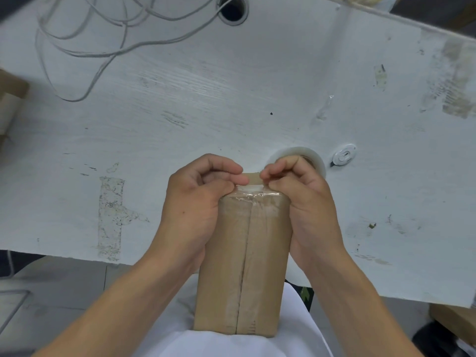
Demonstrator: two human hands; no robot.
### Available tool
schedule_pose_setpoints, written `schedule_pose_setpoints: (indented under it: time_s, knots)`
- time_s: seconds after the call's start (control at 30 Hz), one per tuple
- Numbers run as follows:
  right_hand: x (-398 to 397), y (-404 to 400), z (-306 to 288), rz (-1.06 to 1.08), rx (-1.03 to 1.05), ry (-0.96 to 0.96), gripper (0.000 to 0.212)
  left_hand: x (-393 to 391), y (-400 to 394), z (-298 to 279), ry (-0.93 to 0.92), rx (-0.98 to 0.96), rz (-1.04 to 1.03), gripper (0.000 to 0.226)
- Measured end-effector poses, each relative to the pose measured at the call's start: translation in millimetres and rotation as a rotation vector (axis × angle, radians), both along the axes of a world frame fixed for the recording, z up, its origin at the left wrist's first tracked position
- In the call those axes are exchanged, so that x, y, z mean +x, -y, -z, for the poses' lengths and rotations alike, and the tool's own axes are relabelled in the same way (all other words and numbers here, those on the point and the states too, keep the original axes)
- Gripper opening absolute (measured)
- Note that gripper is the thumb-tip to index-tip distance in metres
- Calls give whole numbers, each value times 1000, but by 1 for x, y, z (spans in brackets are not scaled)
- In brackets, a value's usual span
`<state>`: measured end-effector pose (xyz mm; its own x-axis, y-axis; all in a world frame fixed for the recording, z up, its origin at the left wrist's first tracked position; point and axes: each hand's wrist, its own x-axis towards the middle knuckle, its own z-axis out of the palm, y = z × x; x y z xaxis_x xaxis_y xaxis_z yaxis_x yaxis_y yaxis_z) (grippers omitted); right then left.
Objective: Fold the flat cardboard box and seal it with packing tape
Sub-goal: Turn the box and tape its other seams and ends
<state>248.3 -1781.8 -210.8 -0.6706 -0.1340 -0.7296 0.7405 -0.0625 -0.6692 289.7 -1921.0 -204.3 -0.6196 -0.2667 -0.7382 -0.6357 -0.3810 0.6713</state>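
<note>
Directly below my head camera, I see a folded brown cardboard box [242, 266] standing upright between my two forearms, its near end against my white shirt [231, 343] and its far end raised over the near edge of a worn white table [231, 99]. A centre seam runs the length of the face turned toward me, and clear packing tape [247, 199] shines across the far end of that face and wrinkles over the top edge. My left hand [198, 199] grips the box's left side, palm against the cardboard, with the fingers curled over the top and the thumb and forefinger pinching at the tape or flap there. My right hand [301, 197] mirrors it on the right side, fingers curled and pinching at the same top edge. Between the two sets of fingertips a small piece of brown flap [255, 177] shows above the taped edge. Just behind my right hand a roll of clear tape [301, 157] lies on the table, partly hidden by my knuckles. Just right of the roll sits a small round white fitting [343, 154] set in the tabletop. Thin grey cables [103, 34] loop across the far left of the table toward a round cable hole [233, 9]. Scuffed patches of old tape residue [110, 215] mark the surface on the left and far right. More brown cardboard [11, 99] shows at the left edge, blurred.
</note>
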Motion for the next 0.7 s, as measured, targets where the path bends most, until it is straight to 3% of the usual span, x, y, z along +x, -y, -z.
schedule_pose_setpoints:
  time_s: [0.1, 0.17, 0.27, 0.33, 0.47, 0.7]
  knots:
    - [0, 0, 1, -18, -22, -56, 30, -2, 1, -1, -9, 29, -3, 31]
    - [5, -2, 6, -98, 58, -252, 28, 2, -1, 0, -64, -27, 36, 26]
    - [10, -13, 16, -268, 41, -514, 15, 16, -1, 8, -260, -212, 211, 15]
    - [12, -20, 22, -353, -26, -591, 14, 24, 2, 14, -394, -276, 313, 13]
    - [10, -25, 28, -340, -119, -486, 20, 27, 16, 29, -472, -166, 401, 21]
    - [2, -32, 34, -440, -59, -427, 28, 26, 23, 40, -393, -72, 412, 29]
